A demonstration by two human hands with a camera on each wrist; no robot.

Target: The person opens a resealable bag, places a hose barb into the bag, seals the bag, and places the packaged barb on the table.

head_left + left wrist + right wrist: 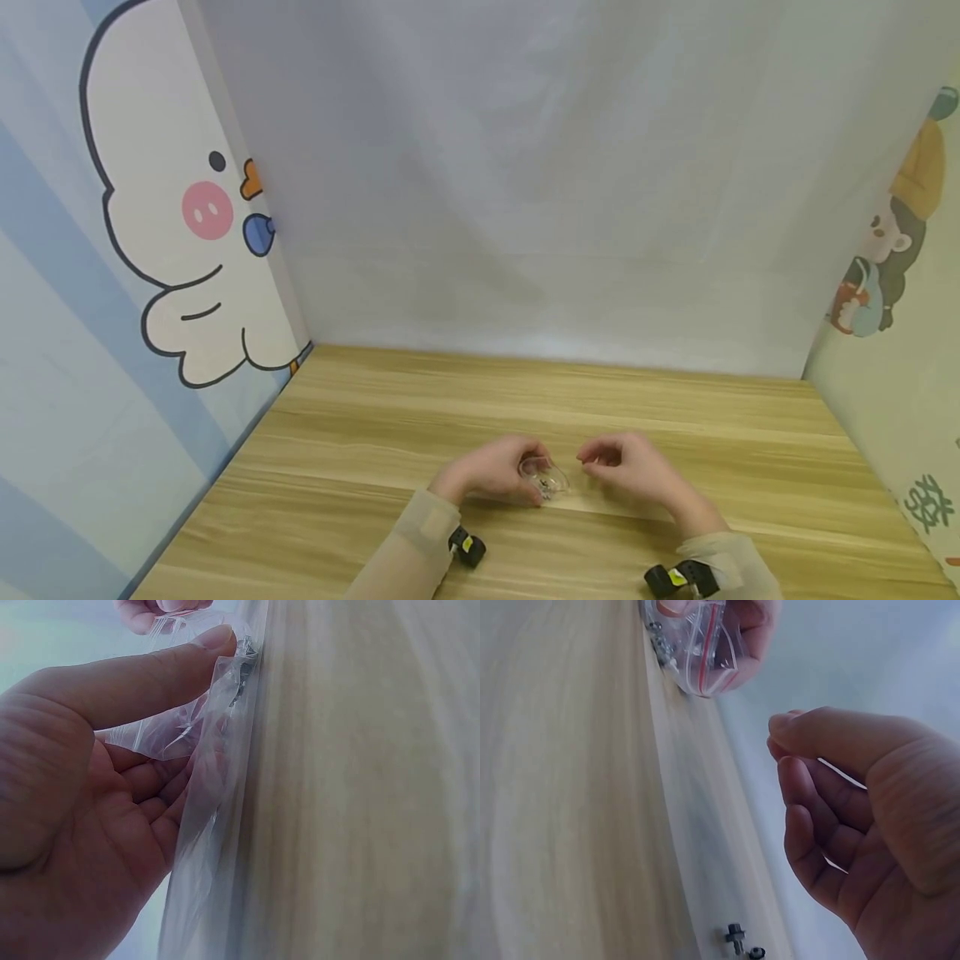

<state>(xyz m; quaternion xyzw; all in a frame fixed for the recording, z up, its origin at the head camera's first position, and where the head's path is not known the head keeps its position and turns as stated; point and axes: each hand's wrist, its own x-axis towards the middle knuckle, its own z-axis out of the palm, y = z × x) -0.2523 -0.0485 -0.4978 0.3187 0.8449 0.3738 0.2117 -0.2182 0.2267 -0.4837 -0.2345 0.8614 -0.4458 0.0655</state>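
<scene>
My left hand [498,471] holds a clear zip-lock bag [542,477] just over the table, its thumb on the near side and the fingers behind. A red line runs along the bag's seal [703,656], which bulges toward the right. Small dark metal pieces [660,645], which look like screws, lie low in the bag. To the right of the bag and apart from it is my right hand [637,471]. Its fingers [799,780] are loosely bent, the thumb close to the index finger, and nothing shows between them.
Small dark-headed bolts [736,937] lie on the wood-grain table [360,417], seen low in the right wrist view. A pale curtain [525,208] hangs behind the table. Printed panels with cartoon figures stand at left and right. Each wrist wears a black camera [467,547].
</scene>
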